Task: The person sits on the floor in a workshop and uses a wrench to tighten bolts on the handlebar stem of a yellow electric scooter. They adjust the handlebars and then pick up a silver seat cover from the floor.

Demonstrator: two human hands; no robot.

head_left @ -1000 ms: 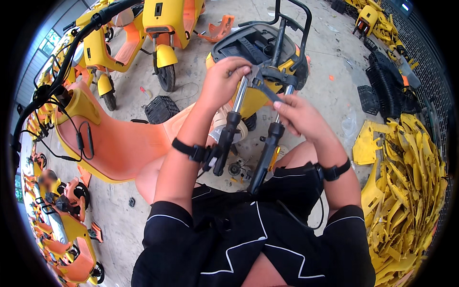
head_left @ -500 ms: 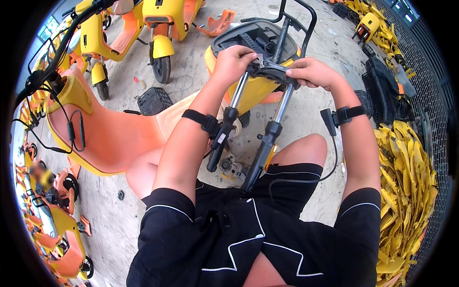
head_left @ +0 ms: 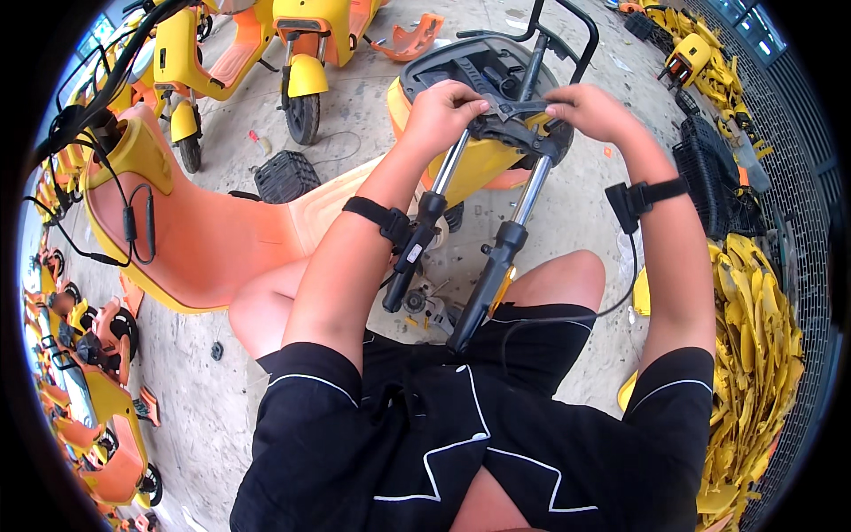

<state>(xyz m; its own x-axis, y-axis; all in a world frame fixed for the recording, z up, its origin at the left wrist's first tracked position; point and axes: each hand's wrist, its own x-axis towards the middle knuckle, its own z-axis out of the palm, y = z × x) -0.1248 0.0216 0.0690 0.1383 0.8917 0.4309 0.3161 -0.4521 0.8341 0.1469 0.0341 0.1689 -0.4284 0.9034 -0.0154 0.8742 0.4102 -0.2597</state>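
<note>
My left hand [head_left: 445,115] pinches the jaw end of a grey wrench [head_left: 516,109], thumb and fingers closed. On the wrench's other end, the fingers of my right hand [head_left: 589,112] are closed too. The wrench lies crosswise just above the black clamp [head_left: 514,135] that joins the two tubes of a front fork. The fork slants down toward my lap, with a silver and black left leg [head_left: 429,213] and a longer right leg [head_left: 505,244]. Just beyond my hands is a yellow scooter body [head_left: 399,111] with a dark grey top tray.
An orange and yellow scooter [head_left: 213,222] lies close on my left. A black crate-like part [head_left: 285,176] and metal parts [head_left: 430,306] are on the floor. Yellow panels [head_left: 753,355] are heaped at right. Several scooters stand at the far left. Black handlebars [head_left: 581,44] rise beyond the clamp.
The wrench has come up from the clamp and now lies more level across it. My right hand has moved up and slightly right, off the clamp's right end; my left hand has shifted slightly right.
</note>
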